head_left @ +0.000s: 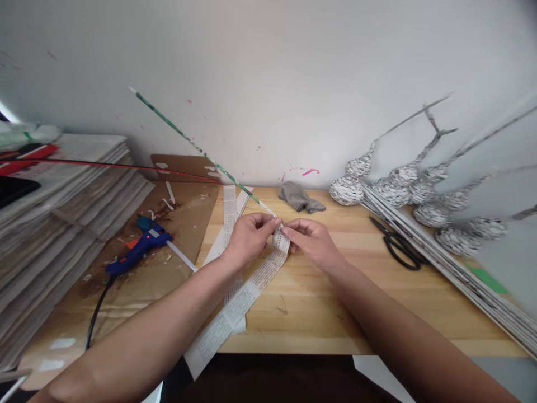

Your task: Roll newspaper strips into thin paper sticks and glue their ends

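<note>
Between my two hands, near the middle of the table, is the lower end of a thin rolled paper stick (188,141), green along much of its length and white at the tip. It slants up to the left. My left hand (250,235) pinches the stick's white end between thumb and fingers. Close beside it, my right hand (308,239) pinches the end of a printed newspaper strip (251,291) against the stick. The strip curves down from the fingers and runs toward the table's front edge. Fingertips partly hide where paper and stick meet.
At left are a newspaper stack (75,224) and a blue glue gun (140,246) with a lit red light on cardboard. Right are black scissors (403,249), long paper sticks (436,274) and several woven paper gourds (346,190). A grey cloth (300,197) lies by the wall.
</note>
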`<state>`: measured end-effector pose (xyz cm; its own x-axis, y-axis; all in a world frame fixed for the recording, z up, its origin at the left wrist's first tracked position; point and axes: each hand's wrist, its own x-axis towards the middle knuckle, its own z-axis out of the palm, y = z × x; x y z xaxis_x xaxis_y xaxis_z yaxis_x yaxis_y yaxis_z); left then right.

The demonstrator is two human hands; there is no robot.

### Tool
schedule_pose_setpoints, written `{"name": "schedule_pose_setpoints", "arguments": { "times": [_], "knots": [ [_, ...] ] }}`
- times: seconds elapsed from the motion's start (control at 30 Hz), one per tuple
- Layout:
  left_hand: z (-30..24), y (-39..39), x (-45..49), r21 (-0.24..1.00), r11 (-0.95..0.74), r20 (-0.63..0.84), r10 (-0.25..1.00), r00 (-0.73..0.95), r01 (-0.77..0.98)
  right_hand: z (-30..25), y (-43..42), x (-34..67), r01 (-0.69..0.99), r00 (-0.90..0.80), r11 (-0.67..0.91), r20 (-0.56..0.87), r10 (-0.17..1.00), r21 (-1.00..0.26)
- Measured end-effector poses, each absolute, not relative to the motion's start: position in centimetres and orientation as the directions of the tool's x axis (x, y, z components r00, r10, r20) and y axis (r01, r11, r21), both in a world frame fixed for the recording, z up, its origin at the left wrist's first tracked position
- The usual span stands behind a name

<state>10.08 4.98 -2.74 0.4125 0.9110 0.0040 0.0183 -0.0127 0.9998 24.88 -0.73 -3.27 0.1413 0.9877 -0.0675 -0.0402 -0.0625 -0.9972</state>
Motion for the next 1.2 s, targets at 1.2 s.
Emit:
{"name": "schedule_pose_setpoints", "arguments": {
  "times": [1.2],
  "knots": [
    [-3.2, 3.4, 10.1, 0.576, -0.694, 0.338, 0.684, 0.647, 0.433, -2.2, -2.3, 25.2, 0.582, 0.108, 0.188, 0.304, 0.946, -0.791]
  ]
}}
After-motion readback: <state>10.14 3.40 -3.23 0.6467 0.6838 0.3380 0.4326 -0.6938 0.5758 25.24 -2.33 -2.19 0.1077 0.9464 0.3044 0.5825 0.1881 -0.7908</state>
